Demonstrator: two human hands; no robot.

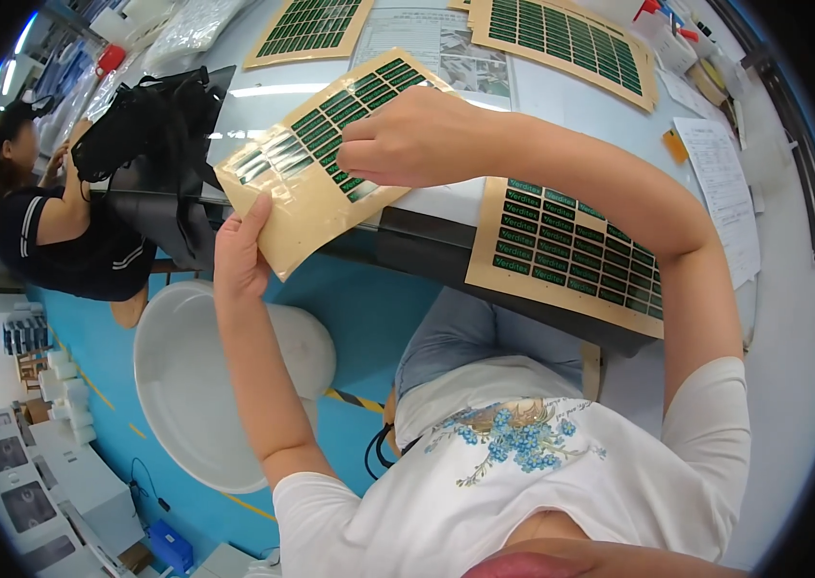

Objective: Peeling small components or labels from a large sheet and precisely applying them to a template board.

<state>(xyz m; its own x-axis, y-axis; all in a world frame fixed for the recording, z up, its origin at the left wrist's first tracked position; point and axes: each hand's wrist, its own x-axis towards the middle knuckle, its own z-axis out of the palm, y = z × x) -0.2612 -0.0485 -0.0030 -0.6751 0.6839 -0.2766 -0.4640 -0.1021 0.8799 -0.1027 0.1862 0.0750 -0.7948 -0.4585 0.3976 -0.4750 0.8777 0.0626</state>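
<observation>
My left hand (242,252) pinches the near left corner of a tan sheet of green-and-black labels (306,217), thumb on top and fingers beneath. That sheet tilts up over the table's front edge, and its clear surface glares on the left. Over its middle is my right hand (412,140), with the fingers curled closed against the labels. Whatever those fingers may hold is hidden. A second label sheet (562,279) lies at the table's front edge, partly under my right forearm.
More label sheets lie at the back left (306,31) and in a back right stack (562,48), with a printed paper (398,48) between them. A black bag (143,120) sits at left. Beyond it sits another person (65,217). A white tub (200,385) stands below.
</observation>
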